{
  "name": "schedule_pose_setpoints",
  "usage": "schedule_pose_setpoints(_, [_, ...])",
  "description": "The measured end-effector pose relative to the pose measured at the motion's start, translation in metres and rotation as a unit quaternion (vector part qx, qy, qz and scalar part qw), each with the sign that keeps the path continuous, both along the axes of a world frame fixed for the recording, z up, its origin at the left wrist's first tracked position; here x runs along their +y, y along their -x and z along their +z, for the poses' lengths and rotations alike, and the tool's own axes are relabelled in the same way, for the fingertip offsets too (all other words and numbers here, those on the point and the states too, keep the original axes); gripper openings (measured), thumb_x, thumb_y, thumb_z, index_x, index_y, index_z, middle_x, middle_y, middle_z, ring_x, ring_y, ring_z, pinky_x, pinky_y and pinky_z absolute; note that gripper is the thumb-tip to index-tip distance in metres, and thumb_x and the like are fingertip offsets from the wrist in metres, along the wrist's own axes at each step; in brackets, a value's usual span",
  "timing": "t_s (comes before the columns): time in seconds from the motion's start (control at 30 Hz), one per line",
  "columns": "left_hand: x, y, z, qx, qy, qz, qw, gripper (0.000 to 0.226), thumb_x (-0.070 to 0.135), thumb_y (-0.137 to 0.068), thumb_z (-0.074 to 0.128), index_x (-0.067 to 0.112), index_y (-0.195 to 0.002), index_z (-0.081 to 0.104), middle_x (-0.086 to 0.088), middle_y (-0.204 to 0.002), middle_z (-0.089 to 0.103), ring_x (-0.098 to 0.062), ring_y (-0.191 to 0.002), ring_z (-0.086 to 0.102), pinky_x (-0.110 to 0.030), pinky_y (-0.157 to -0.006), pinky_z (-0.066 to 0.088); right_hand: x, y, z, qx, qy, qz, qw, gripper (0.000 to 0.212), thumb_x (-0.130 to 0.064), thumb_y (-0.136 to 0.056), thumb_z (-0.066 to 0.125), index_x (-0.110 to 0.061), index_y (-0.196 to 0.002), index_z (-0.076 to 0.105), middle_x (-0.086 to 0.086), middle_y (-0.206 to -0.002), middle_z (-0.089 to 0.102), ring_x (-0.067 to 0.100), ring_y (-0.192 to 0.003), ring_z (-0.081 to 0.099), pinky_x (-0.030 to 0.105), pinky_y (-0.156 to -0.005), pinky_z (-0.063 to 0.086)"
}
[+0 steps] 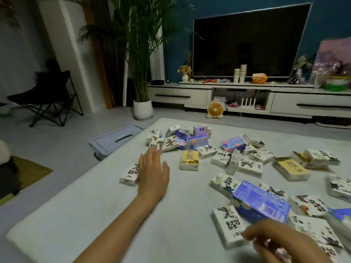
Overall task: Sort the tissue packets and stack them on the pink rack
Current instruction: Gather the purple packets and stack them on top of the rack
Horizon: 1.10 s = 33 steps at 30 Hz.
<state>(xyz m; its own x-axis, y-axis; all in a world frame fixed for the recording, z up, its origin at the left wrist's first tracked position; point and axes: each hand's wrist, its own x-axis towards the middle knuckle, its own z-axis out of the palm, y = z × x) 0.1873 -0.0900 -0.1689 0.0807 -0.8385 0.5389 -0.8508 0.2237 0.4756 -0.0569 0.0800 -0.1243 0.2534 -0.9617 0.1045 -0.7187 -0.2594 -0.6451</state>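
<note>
Head view. Left hand (154, 173): fingers straight and lightly spread, palm down over the pale surface (91, 215), just beside a lone white packet (129, 175). Right hand (275, 242): at the near right edge, blurred, fingers curled; whether it grips anything cannot be told. Tissue packets (249, 167): scattered loose across the far and right parts of the surface, mostly white with ink drawings, a few blue or gold. A large blue packet (264, 203) lies tilted on white ones just beyond the right hand. Background: television (247, 40), potted plant (140, 54), folding chair (47, 92).

tissue packets (229, 160) scattered flat, unsorted
</note>
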Motion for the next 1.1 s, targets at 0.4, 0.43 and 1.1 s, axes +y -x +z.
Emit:
schedule_pose_setpoints(0.4, [-0.022, 0.008, -0.015, 0.144, 0.084, -0.149, 0.975, 0.030, 0.026, -0.084, 0.037, 0.018, -0.107, 0.053, 0.002, -0.113, 0.053, -0.006, -0.108, 0.045, -0.011, -0.092, 0.031, -0.281, -0.096, 0.015, 0.275, 0.129, -0.059, 0.951, 0.061, -0.006, -0.087, 0.054, -0.018, -0.142, 0.029, 0.009, -0.144, 0.038, 0.027, -0.130, 0.034, 0.035, -0.103, 0.031])
schedule_pose_setpoints(0.43, [-0.024, 0.008, -0.017, 0.150, 0.083, -0.148, 0.974, 0.030, 0.027, -0.083, 0.037, 0.018, -0.107, 0.054, 0.002, -0.113, 0.054, -0.007, -0.108, 0.045, -0.014, -0.091, 0.032, -0.294, -0.097, 0.012, 0.324, 0.141, -0.055, 0.934, 0.057, -0.008, -0.087, 0.054, -0.017, -0.139, 0.033, 0.009, -0.143, 0.040, 0.028, -0.128, 0.035, 0.034, -0.101, 0.031])
schedule_pose_setpoints(1.1, [-0.017, 0.018, -0.019, 0.249, -0.019, -0.259, 0.933, 0.078, 0.050, -0.070, 0.066, 0.060, -0.130, 0.017, 0.035, -0.119, 0.028, 0.029, -0.098, 0.036, 0.004, -0.079, 0.030, -0.234, -0.055, 0.028, -0.176, -0.152, -0.049, 0.971, 0.018, -0.020, -0.086, 0.064, -0.011, -0.101, 0.061, 0.004, -0.092, 0.066, 0.011, -0.076, 0.060, 0.025, -0.071, 0.050])
